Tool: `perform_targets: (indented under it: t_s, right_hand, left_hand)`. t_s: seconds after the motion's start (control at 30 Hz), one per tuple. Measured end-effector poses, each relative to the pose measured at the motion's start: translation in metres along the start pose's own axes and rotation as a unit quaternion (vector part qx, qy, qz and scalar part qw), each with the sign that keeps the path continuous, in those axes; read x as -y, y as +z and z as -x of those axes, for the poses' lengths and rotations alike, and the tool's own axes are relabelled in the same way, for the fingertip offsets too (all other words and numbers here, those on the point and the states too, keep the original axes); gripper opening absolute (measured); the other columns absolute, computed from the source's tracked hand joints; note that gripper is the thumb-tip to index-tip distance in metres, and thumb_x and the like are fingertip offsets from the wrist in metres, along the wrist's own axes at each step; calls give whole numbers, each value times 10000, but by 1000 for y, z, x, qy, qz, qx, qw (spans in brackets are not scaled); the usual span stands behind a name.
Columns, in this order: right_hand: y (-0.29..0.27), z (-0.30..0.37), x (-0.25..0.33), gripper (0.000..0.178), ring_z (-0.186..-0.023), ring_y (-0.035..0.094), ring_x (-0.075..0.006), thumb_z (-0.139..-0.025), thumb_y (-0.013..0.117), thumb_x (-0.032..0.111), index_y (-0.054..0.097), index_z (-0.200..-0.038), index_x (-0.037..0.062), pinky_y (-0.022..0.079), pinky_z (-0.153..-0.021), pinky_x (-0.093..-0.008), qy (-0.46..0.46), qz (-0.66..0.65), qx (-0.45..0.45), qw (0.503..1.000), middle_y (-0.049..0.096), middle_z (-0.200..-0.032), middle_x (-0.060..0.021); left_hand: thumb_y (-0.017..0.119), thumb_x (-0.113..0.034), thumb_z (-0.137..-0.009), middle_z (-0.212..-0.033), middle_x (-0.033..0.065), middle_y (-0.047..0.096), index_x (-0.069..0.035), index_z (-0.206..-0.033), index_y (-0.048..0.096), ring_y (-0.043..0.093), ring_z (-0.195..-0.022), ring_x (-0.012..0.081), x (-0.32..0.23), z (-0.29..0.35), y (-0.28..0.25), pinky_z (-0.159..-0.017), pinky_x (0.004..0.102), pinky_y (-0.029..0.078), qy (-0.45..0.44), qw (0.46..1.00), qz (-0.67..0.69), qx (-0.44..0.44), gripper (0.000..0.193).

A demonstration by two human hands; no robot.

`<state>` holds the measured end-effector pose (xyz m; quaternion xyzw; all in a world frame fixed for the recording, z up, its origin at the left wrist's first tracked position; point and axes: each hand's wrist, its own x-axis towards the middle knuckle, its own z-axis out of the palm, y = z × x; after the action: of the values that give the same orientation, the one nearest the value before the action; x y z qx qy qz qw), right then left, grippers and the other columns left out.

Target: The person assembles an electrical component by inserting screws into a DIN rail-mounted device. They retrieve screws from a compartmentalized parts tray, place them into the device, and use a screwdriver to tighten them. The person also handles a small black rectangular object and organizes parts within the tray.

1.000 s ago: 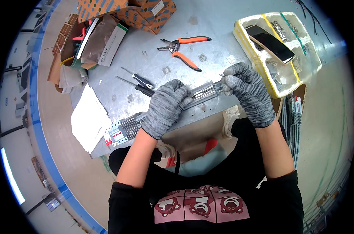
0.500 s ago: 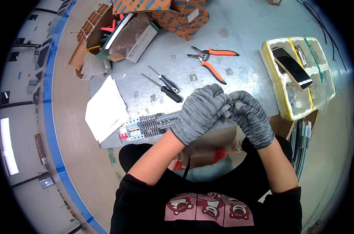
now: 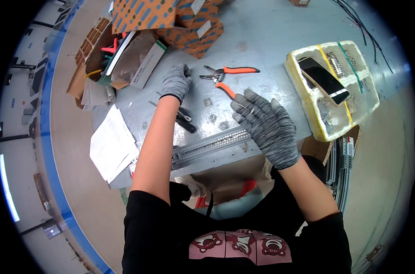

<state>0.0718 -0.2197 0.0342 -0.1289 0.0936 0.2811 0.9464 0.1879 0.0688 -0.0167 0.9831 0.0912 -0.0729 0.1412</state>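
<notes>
Grey metal table [image 3: 258, 50] — rail [image 3: 211, 144], pliers [image 3: 240, 70], screwdrivers [image 3: 186, 124], papers [image 3: 111, 144], white tray [image 3: 305, 98].

Wears a black shirt [image 3: 166, 251] with wide sleeves [image 3: 146, 212] stopping near the elbows. Has a pink picture [image 3: 240, 246] of dark red bears in front. Wears black pants [image 3: 280, 201], a stripy gray left glove [image 3: 175, 84] and matching right glove [image 3: 270, 127].

Nothing can be read for certain. Two white labels [image 3: 204, 29] stand on the orange carton [image 3: 164, 18], their print too small to make out. Dark print on the white flap [image 3: 148, 64] is blurred; any on the sheets [image 3: 112, 144] is too faint.
</notes>
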Motion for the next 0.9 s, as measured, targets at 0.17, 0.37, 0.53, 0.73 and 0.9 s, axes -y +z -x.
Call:
perform_targets:
  t_s: [0.17, 0.37, 0.53, 0.73, 0.9]
  right_hand:
    - [-3, -6, 3, 559, -1371, 367, -378, -1050, 215, 321, 330, -1416, -86, 284, -1166, -482, -3, -54, 21, 998, 384, -1447, -265]
    - [-31, -16, 1, 524, -1377, 375, -330, -1024, 319, 316, 369, -1420, -22, 296, -1155, -456, -53, -13, 99, 994, 392, -1466, -204]
    - [-17, -19, -1, 396, -1062, 607, -212, -1025, 436, 396, 577, -1199, 69, 463, -960, -344, -22, 57, -56, 997, 620, -1210, -96]
    - [-34, -33, -5, 321, -1035, 605, -188, -1014, 466, 319, 583, -1148, 51, 484, -958, -332, -75, -46, -61, 994, 627, -1124, -85]
    - [-27, -15, 22, 254, -910, 637, -185, -1012, 470, 227, 585, -1107, 21, 543, -853, -335, -140, -31, -70, 987, 639, -994, -80]
  left_hand:
    - [731, -129, -672, -858, 179, 665, -70, -875, 612, 635, -841, 363, -14, -4, 5, -759, 420, 500, 5, 999, -44, 4, 243]
    - [733, -185, -687, -990, 221, 665, -46, -960, 645, 633, -918, 377, -11, 5, 7, -798, 435, 498, 37, 999, -36, -17, 319]
    - [668, -27, -732, -734, 79, 607, -16, -879, 606, 564, -652, 152, -27, 22, -11, -645, 285, 498, 92, 954, 283, 46, 160]
    - [666, -13, -786, -806, 97, 641, 9, -935, 610, 621, -731, 152, -177, 100, -56, -703, 297, 531, 297, 932, 160, 134, 161]
    - [711, -65, -790, -819, 97, 614, 0, -955, 640, 618, -714, 165, -215, 96, -76, -693, 306, 515, 285, 937, 159, 123, 191]
